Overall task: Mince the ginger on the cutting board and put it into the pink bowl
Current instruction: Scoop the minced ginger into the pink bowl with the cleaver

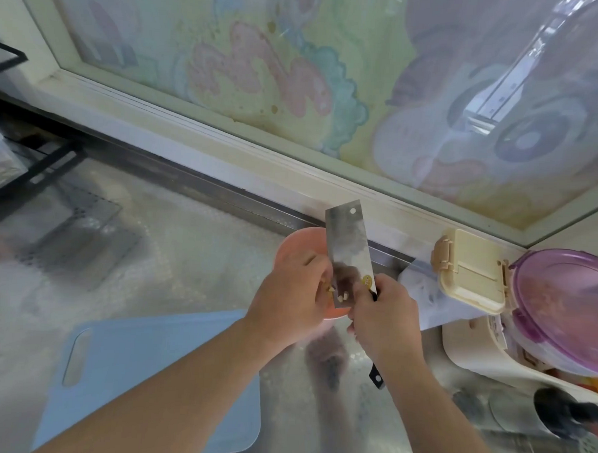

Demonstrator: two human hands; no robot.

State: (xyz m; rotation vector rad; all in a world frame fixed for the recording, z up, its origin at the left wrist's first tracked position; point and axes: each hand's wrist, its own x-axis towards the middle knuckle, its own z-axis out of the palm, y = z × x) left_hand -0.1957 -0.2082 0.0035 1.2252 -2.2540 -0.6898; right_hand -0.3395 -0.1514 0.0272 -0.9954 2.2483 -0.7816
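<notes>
The right hand (386, 319) is clenched around the handle of a cleaver (349, 256), holding the broad blade flat-side up and tilted over the pink bowl (297, 241). The left hand (289, 294) sits against the blade's left edge with fingers curled in, brushing at the steel; it grasps nothing that can be seen. A few small pale bits of minced ginger (339, 296) cling to the lower part of the blade, just beside the left fingertips and above the bowl. The bowl is mostly hidden behind the left hand and the blade, so how much ginger already lies inside cannot be told.

The blue cutting board (147, 373) lies nearer the person, to the left, and looks bare of ginger. That suggests the mincing is finished and the step in hand is the transfer, close to its end.

The next move calls for wiping the last stuck bits off the blade into the bowl, keeping the fingers on the flat and away from the cutting edge.

To the right stand a cream lidded box (470, 271) and a container with a purple lid (568, 306).
</notes>
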